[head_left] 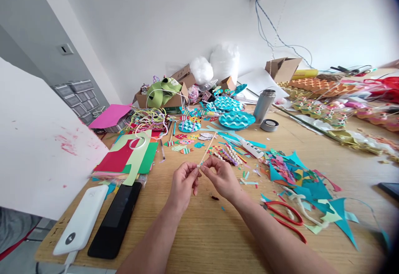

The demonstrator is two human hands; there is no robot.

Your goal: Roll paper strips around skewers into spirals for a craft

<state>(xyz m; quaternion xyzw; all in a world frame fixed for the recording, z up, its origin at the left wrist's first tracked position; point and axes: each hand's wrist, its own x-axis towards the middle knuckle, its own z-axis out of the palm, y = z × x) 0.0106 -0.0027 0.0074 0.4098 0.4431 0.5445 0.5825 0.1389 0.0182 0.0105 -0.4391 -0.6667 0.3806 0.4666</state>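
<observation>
My left hand [184, 182] and my right hand [222, 179] meet over the middle of the table, fingertips pinched together. Between them they hold the lower end of a thin pale stick [208, 149], which slants up and to the right. A small whitish bit shows at the fingertips, too small to make out. Just beyond the hands lie twisted beaded strips [232, 155] and colourful paper fish [186, 141]. A small dark brown scrap [215, 198] rests on the wood below my right hand.
Red-handled scissors [288, 218] and paper scraps [314, 191] lie right. A grey bottle [264, 105], its lid [269, 124] and a glue tube [252, 148] stand or lie beyond. Left are coloured sheets [120, 155], a black phone [115, 220] and a white power bank [81, 220].
</observation>
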